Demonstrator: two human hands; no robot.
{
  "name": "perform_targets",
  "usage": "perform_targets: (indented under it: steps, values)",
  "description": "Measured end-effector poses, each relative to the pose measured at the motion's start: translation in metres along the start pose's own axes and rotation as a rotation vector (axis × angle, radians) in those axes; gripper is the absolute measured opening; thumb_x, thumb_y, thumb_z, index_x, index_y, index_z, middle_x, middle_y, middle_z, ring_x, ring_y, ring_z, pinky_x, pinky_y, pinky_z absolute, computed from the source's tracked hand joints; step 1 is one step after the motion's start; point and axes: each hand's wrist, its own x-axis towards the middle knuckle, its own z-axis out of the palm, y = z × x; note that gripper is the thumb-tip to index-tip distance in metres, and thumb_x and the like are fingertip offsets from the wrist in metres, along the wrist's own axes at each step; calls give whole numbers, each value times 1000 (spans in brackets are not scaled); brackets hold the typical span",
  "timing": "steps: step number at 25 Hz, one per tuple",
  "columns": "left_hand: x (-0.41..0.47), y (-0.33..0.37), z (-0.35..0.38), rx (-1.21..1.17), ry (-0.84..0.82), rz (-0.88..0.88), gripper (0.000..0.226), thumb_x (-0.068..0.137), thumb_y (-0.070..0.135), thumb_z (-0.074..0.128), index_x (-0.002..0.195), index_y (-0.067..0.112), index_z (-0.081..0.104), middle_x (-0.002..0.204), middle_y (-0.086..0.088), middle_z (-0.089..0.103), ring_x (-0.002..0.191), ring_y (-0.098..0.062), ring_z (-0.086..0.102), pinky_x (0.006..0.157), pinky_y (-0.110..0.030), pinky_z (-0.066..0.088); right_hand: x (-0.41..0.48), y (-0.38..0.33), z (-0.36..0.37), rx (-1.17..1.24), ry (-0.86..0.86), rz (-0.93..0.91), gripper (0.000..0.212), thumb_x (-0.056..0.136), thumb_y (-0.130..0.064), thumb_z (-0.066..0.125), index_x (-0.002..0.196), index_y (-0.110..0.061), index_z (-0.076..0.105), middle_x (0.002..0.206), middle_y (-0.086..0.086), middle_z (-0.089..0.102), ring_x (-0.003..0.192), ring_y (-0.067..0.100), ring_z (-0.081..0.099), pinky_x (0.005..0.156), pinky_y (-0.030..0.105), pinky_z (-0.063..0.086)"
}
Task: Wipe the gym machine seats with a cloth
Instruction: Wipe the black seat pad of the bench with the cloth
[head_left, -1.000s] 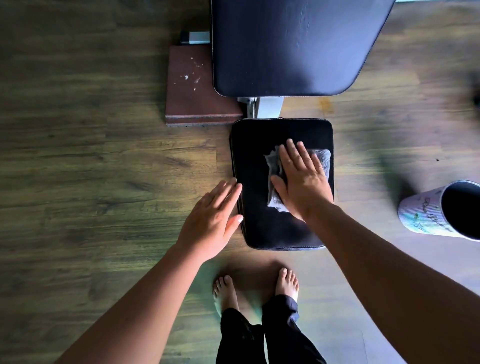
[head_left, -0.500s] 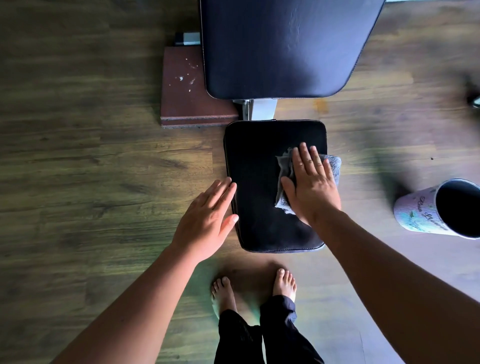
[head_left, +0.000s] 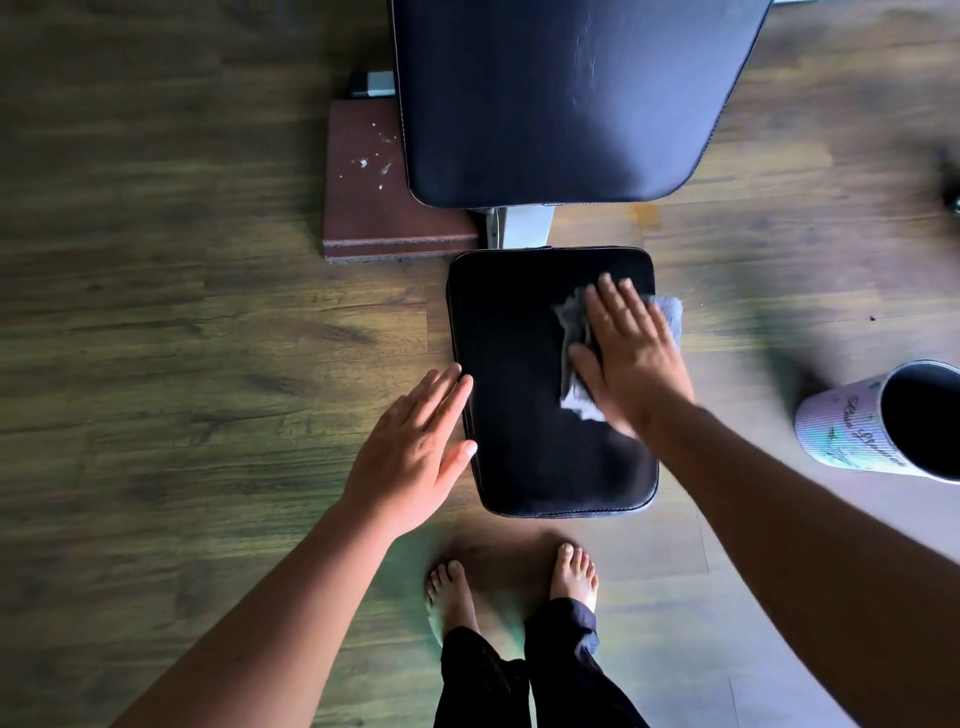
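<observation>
A small black padded seat (head_left: 514, 384) of a gym bench lies below me, with a larger black back pad (head_left: 561, 98) beyond it. My right hand (head_left: 631, 353) lies flat on a grey cloth (head_left: 574, 332) and presses it onto the seat's right side; the cloth's far corner hangs over the right edge. My left hand (head_left: 415, 447) is flat with fingers together, and its fingertips and thumb touch the seat's left edge.
A pale printed bin (head_left: 878, 421) lies tilted on the wooden floor at the right. A reddish-brown block (head_left: 369, 197) sits left of the bench's metal post (head_left: 524, 226). My bare feet (head_left: 511, 587) stand just before the seat.
My right hand has slid the cloth from the middle of the seat to its right edge. My left hand has stayed at the left edge.
</observation>
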Motion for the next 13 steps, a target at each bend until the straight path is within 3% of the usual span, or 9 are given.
perform_targets:
  steps: [5,10,13]
  values:
    - [-1,2,1,-1,-2,-11,69,104,50,33,163,22,13,171,3,12,157,-16,14,123,-44,29,59,-30,-8,76,-9,224,71,101,-48,28,161,-15,9,170,6,2,157,25,-2,126,46,2]
    - [1,0,-1,-12,-5,-8,70,104,51,34,163,22,11,171,4,12,157,-16,12,122,-45,29,-42,-50,3,-60,-126,-243,71,103,-54,20,161,-17,6,170,1,-2,156,19,-6,127,46,8]
    - [1,-1,-1,-17,-8,-9,72,104,52,35,163,21,11,171,4,11,157,-15,12,122,-46,30,-6,-26,-1,-75,-101,-231,71,101,-55,21,161,-19,9,170,-1,1,156,18,-3,127,44,9]
